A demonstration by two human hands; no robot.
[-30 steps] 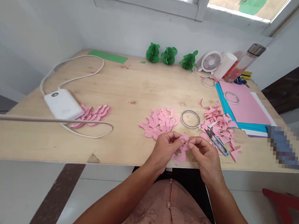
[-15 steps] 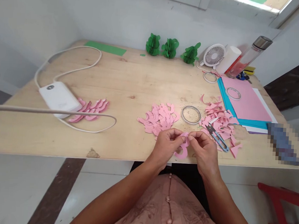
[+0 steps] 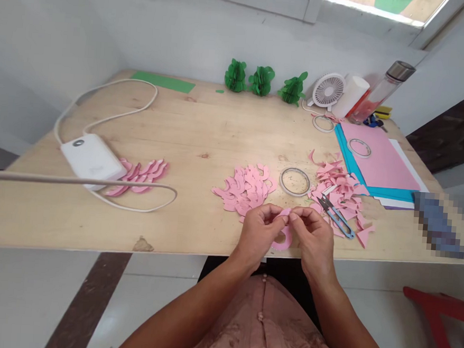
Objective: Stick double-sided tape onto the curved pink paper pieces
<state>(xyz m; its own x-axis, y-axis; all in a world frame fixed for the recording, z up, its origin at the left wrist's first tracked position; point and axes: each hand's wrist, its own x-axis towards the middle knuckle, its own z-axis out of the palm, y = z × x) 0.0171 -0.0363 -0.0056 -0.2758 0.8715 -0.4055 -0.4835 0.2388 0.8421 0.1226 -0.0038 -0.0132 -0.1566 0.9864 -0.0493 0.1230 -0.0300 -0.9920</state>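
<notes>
Between my two hands, near the table's front edge, is a curved pink paper piece point(image 3: 283, 239). My left hand point(image 3: 256, 233) pinches it from the left with thumb and fingers. From the right, my right hand point(image 3: 314, 238) pinches its upper end, fingertips nearly touching those of the left. A pile of curved pink cutouts point(image 3: 247, 188) lies just beyond my left hand. A tape roll point(image 3: 295, 181) rests behind my hands. To the right, blue-handled snips point(image 3: 339, 218) lie on pink scraps point(image 3: 344, 190).
A white power bank point(image 3: 93, 159) with a cable lies at left beside more pink pieces point(image 3: 146, 176). Green paper shapes point(image 3: 261, 80), a small fan point(image 3: 328, 90) and a bottle point(image 3: 381, 91) stand at the back. Coloured sheets point(image 3: 384, 158) lie at right.
My hands have drawn slightly closer together, and less of the pink piece shows between them. The whole view has shifted slightly, with the table lower in the picture.
</notes>
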